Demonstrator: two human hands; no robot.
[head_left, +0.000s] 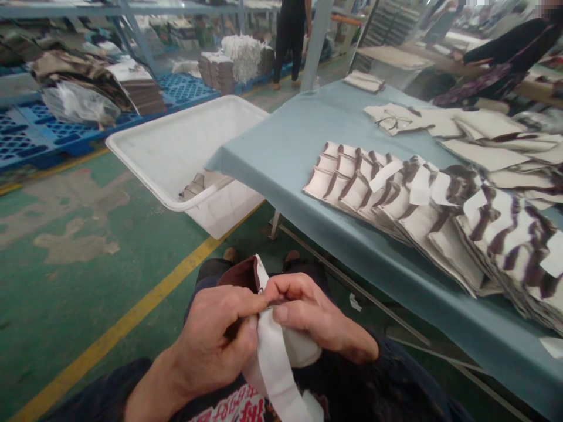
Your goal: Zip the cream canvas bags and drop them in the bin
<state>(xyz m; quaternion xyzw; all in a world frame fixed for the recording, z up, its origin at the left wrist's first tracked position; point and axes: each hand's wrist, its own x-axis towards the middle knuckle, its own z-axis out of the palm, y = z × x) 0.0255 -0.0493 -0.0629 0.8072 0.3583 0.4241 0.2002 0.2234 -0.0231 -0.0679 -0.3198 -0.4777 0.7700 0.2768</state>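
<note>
Over my lap, my left hand [220, 334] and my right hand [314, 313] meet at the edge of a sewn fabric piece [241, 274], brown on one face and cream on the other. Both hands pinch it with thumb and forefinger, the fingertips almost touching. A white strip [277, 369] hangs down from between the hands towards my apron. Part of the cream cloth shows below my right hand. The exact spot under the fingertips is hidden.
At my right, a blue-grey table [272, 155] carries rows of stacked cream and brown pieces [396, 199] with white strips. Beyond its left corner stands a white plastic tub [176, 129] with a small cloth piece inside. Blue pallets [185, 88] hold fabric stacks; people stand farther back.
</note>
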